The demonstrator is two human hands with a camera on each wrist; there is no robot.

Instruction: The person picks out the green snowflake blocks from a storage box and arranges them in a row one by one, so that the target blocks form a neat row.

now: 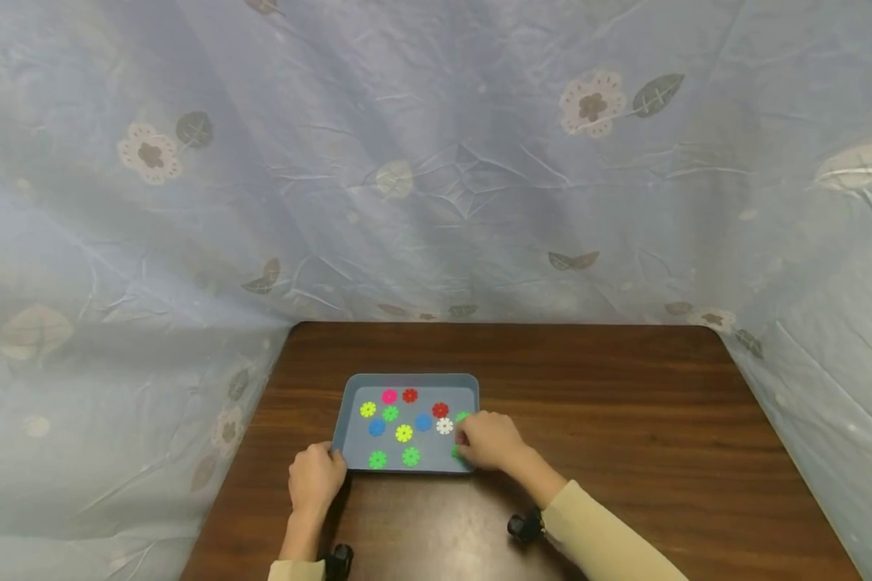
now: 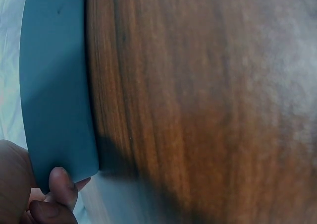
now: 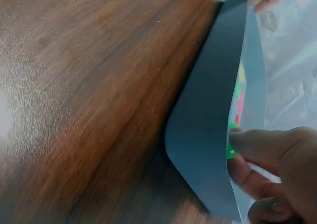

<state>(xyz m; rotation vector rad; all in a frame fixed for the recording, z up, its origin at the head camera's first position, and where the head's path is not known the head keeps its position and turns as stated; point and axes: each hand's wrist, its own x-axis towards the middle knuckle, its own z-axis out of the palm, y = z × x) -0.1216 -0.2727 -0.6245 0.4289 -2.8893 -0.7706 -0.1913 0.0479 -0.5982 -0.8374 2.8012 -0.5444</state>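
A shallow grey-blue tray lies on the table with several flower-shaped plastic discs in it, among them a white disc, a blue disc and a yellow disc. At the tray's near left corner, my left hand grips the rim, thumb and fingers around the edge in the left wrist view. My right hand reaches over the right wall. Its thumb and finger pinch a green disc inside the tray, partly hidden by the fingertips. Another green disc shows just beyond that hand.
The brown wooden table extends to both sides of the tray and toward me. A pale floral curtain hangs behind the table and along its sides. Dark wrist cameras sit at both sleeves, close above the tabletop.
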